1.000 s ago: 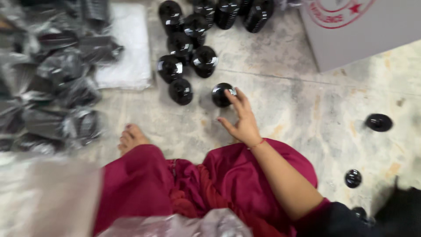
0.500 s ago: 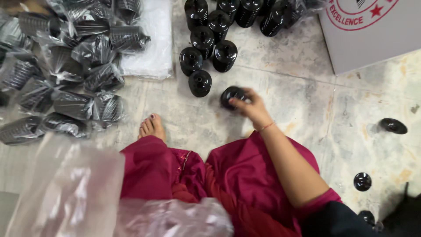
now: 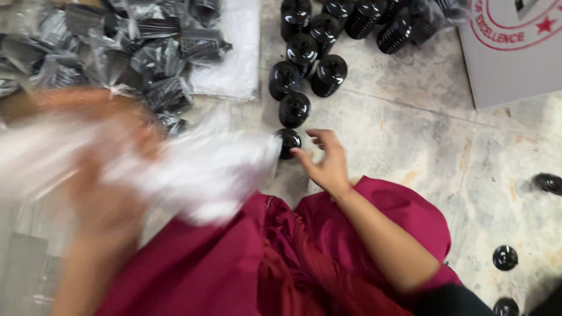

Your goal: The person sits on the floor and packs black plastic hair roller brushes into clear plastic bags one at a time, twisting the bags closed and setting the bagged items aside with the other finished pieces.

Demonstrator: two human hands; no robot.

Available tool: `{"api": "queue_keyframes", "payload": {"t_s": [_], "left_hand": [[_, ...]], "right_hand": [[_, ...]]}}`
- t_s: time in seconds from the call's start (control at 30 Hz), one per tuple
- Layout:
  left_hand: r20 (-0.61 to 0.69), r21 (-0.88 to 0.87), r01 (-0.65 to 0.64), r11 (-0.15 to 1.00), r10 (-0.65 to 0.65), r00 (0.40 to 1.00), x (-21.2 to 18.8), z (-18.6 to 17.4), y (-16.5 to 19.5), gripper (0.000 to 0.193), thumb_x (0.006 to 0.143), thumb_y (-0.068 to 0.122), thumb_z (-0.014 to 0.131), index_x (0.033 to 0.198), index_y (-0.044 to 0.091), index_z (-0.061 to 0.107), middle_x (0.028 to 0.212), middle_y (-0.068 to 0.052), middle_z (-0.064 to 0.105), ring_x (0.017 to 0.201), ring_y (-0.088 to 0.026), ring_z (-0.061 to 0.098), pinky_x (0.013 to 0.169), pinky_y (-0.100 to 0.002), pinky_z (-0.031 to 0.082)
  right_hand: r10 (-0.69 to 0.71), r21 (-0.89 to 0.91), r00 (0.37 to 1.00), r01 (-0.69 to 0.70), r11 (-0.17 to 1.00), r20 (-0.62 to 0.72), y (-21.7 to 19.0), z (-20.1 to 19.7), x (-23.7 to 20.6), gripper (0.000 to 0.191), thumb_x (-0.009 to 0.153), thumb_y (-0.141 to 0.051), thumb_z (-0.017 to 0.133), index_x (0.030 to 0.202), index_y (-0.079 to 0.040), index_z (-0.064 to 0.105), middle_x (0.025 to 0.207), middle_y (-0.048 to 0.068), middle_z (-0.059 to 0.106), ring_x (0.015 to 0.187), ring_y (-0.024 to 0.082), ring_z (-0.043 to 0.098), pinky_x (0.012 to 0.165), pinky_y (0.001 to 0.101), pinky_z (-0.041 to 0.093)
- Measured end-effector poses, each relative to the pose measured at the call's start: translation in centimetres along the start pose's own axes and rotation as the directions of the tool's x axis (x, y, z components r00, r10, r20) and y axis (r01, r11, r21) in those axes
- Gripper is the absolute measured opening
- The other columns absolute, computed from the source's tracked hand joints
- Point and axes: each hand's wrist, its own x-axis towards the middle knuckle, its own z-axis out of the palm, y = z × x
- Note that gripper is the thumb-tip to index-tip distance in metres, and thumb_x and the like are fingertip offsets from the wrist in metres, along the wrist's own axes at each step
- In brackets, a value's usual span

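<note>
The right hand, mid-frame, has its fingertips curled loosely around a glossy black ribbed plastic cap on the stone floor, thumb and forefinger touching its right side. It looks like hard moulded plastic, so probably light, stiff and a bit slippery on that shiny dome; I'd grab it by the ribbed side wall rather than the top.

The left hand at centre left is one big blur clutching a clear plastic bag, flimsy and crinkly, so can't tell how its fingers sit.

More caps cluster at upper centre, with bagged ones piled upper left.
</note>
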Motion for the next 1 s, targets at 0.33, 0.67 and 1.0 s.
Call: {"api": "queue_keyframes", "payload": {"t_s": [0.33, 0.67, 1.0], "left_hand": [[0.255, -0.194, 0.581, 0.791, -0.531, 0.808, 0.1, 3.9, -17.8, 0.041, 0.106, 0.034, 0.053, 0.137, 0.007, 0.053, 0.120, -0.009, 0.068, 0.101, -0.018, 0.065, 0.084, -0.034, 0.056], [0.278, -0.006, 0.673, 0.739, -0.645, 0.711, -3.8, 3.3, -17.1, 0.045, 0.100, 0.005, 0.059, 0.144, 0.002, 0.055, 0.139, -0.012, 0.064, 0.130, -0.022, 0.060, 0.110, -0.035, 0.050], [0.297, 0.073, 0.689, 0.721, -0.675, 0.676, -5.2, 5.2, -21.1, 0.043, 0.099, -0.002, 0.054, 0.141, 0.001, 0.062, 0.135, -0.009, 0.068, 0.124, -0.016, 0.063, 0.106, -0.032, 0.050]], "right_hand": [[0.278, 0.295, 0.874, -0.409, 0.863, 0.398, -4.1, 0.4, -3.0, 0.028, 0.097, -0.023, 0.070, 0.106, 0.002, 0.074, 0.075, 0.005, 0.070, 0.063, 0.009, 0.059, 0.056, 0.0282, 0.049], [0.099, 0.620, 0.957, -0.255, 0.742, 0.274, -0.3, -2.2, -2.8, 0.030, 0.102, -0.018, 0.060, 0.122, 0.003, 0.068, 0.107, 0.009, 0.071, 0.096, 0.011, 0.065, 0.088, 0.0260, 0.053], [0.290, 0.712, 0.922, -0.383, 0.588, 0.256, 3.5, -0.6, -2.1, 0.006, 0.107, 0.001, 0.067, 0.112, 0.003, 0.065, 0.102, 0.008, 0.067, 0.086, 0.011, 0.058, 0.078, 0.0243, 0.048]]}}
